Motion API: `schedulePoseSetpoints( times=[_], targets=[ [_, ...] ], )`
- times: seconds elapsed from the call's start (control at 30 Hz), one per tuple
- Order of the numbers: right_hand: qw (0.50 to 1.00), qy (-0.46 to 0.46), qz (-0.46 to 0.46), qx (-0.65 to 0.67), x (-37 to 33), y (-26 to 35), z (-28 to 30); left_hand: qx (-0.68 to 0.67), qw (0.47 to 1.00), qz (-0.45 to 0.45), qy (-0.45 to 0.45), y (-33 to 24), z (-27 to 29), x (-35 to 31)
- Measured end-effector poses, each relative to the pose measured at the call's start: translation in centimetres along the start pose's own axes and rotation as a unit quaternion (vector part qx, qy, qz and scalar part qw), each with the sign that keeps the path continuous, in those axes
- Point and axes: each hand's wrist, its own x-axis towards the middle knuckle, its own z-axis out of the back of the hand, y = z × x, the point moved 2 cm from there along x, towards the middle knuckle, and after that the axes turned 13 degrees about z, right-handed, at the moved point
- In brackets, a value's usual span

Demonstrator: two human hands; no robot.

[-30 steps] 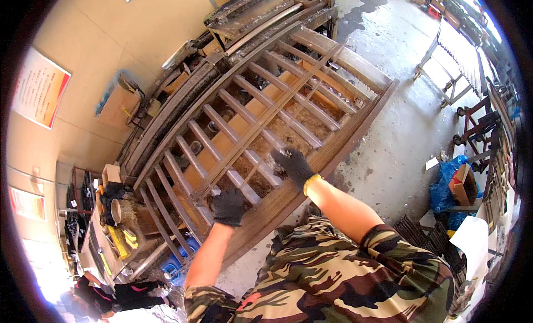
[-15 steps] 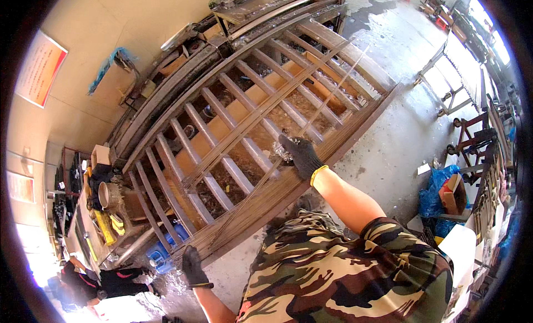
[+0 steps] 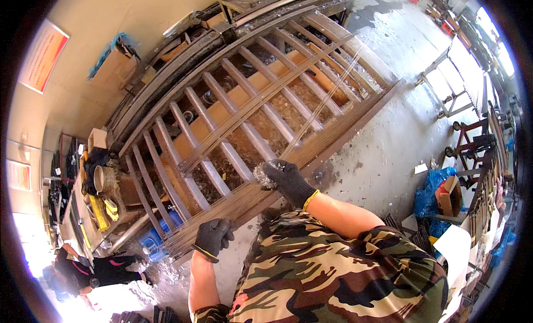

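Note:
My right hand [image 3: 290,181], in a dark knit glove with a yellow cuff, is closed on a wad of silvery, tangled steel wool [image 3: 265,176]. It presses the wad against long thin rods [image 3: 244,198] lying bundled along the near edge of a slatted metal rack [image 3: 250,139]. Lower left, my left hand [image 3: 214,238], gloved alike, is closed beside the near ends of those rods; what lies in its fingers, if anything, is hidden. A second bundle of thin rods [image 3: 261,106] crosses the middle of the slats, and a few loose rods [image 3: 327,103] slant between the bundles.
A long dark machine bed [image 3: 166,84] runs behind the rack. Blue water jugs [image 3: 155,245] sit under its left end. A person in dark clothes [image 3: 94,270] is low at the far left. Blue plastic bags and a cardboard box [image 3: 447,195] stand right, near a wheeled frame [image 3: 469,139].
My right hand with the steel wool has slid left and nearer along the rods. My left hand has moved up and right, its fingers now curled. The loose rods have shifted.

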Motion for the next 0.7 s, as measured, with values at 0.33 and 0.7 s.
schedulePoseSetpoints(
  times=[0.33, 0.7],
  targets=[
    [0.965, -0.056, 0.18, -0.183, -2.3, 0.7, 12.0, 0.021, 0.999, 0.003, 0.041, -1.5, 0.1, -2.1],
    [0.988, -0.015, 0.068, 0.137, -3.6, -0.5, 1.8, 0.037, 0.996, 0.023, 0.079, -2.7, -3.4, -3.1]
  ],
)
